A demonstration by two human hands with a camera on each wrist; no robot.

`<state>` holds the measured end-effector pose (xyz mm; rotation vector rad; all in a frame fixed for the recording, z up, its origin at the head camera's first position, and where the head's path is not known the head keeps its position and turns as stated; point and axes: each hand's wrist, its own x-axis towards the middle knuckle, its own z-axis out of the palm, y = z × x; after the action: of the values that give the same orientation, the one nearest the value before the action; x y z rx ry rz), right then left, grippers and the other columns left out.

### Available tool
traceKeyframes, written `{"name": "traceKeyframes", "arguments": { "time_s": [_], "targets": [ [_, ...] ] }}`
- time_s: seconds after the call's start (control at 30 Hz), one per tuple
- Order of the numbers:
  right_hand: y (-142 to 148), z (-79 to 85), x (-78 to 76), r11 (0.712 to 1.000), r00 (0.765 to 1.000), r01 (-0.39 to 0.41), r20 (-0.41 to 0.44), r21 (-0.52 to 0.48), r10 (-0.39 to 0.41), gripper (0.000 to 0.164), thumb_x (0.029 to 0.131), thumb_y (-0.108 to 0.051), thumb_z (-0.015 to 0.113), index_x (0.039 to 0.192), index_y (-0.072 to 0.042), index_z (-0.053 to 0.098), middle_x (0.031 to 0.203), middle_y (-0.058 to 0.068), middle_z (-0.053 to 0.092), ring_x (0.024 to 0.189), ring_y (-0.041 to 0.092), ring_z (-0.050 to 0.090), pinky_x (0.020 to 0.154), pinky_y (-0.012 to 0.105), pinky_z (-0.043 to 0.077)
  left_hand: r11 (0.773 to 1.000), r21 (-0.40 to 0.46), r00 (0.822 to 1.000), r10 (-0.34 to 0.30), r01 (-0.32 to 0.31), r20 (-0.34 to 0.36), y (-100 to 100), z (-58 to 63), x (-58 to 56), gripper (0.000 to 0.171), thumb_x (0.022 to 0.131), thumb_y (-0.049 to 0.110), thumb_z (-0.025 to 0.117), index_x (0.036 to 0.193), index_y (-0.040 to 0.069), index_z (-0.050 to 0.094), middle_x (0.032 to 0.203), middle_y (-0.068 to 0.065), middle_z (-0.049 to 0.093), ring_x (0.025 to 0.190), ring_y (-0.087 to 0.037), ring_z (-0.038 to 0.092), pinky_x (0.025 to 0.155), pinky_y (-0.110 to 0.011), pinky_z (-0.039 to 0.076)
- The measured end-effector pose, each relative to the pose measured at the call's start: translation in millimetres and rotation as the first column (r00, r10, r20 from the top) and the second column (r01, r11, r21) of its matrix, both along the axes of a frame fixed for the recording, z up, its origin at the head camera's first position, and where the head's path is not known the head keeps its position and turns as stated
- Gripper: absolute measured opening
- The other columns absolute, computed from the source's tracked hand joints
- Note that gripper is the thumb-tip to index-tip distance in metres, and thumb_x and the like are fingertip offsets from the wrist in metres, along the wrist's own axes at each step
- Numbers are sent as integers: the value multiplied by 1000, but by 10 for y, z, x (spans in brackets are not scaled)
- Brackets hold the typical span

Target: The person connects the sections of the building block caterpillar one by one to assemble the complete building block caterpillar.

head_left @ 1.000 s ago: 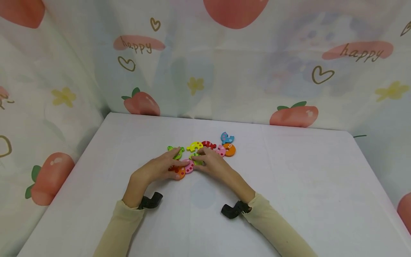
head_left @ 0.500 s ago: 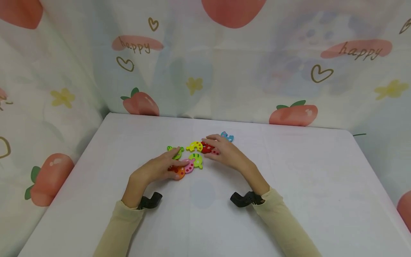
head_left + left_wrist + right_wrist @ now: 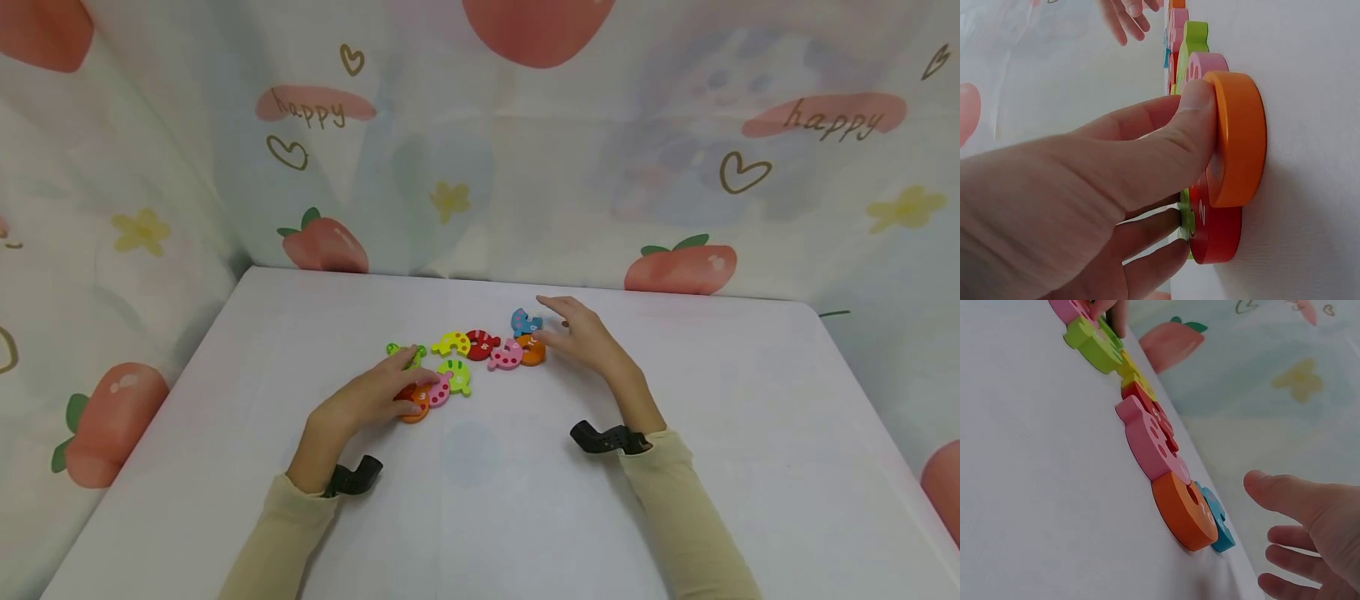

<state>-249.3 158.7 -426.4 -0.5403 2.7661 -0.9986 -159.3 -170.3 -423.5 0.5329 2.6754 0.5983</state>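
Flat, curved puzzle pieces with numbers and spots lie on a white table. My left hand (image 3: 360,396) rests on the left group. In the left wrist view its thumb presses the top of an orange piece (image 3: 1244,140), and other fingertips touch a red piece (image 3: 1221,234). A pink piece (image 3: 439,392) and a lime green striped piece (image 3: 454,375) join on to the right. My right hand (image 3: 592,340) hovers with loose, spread fingers and holds nothing, just right of a blue piece (image 3: 522,322) and another orange piece (image 3: 534,353).
Between the groups lie a yellow piece (image 3: 450,342), a red striped piece (image 3: 482,343) and a second pink piece (image 3: 507,357). A green piece (image 3: 393,348) shows beyond my left fingers. A patterned cloth (image 3: 510,208) hangs along the table's back edge.
My right hand has moved right, from the lime green piece over the red and pink pieces to beside the blue one. My left hand stays on its pieces.
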Motion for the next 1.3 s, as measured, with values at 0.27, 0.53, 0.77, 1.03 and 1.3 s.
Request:
{"name": "traceKeyframes", "arguments": {
  "time_s": [0.27,0.53,0.77,1.03,1.3],
  "targets": [
    [2,-17,8,1000,1000,-14,27,6,13,67,91,-24,68,148,-6,38,150,21,41,135,38,42,106,51,44,1000,-16,1000,23,-22,17,9,-10,21,52,87,30,71,136,31,54,161,-12,24,148,-34,26,112,-55,37],
    [-29,-23,24,999,999,-24,34,-22,24,64,91,-20,67,147,-6,39,148,20,43,134,38,43,107,52,44,1000,-10,1000,18,-18,18,0,5,22,52,88,30,71,137,31,54,161,-12,24,148,-34,27,111,-55,37],
    [-139,-42,65,999,999,-35,28,30,34,62,90,-22,69,145,-7,44,144,20,46,129,38,47,103,52,47,1000,-17,1000,23,-23,15,14,3,18,52,87,29,71,136,31,55,161,-12,25,148,-34,27,110,-54,39],
    [-368,-62,196,979,988,-100,-97,178,119,59,86,-29,74,137,-7,54,143,19,46,134,36,42,109,52,42,999,-20,999,39,-38,29,30,38,27,52,87,28,72,137,30,54,161,-13,24,148,-34,26,111,-54,38],
    [-533,-20,336,942,970,-93,-185,323,159,30,81,-31,79,98,-7,72,110,10,66,101,24,58,85,35,56,1000,-18,999,22,-22,26,21,73,37,52,88,28,71,137,28,55,160,-13,25,148,-35,26,112,-54,37]
  ]
}}
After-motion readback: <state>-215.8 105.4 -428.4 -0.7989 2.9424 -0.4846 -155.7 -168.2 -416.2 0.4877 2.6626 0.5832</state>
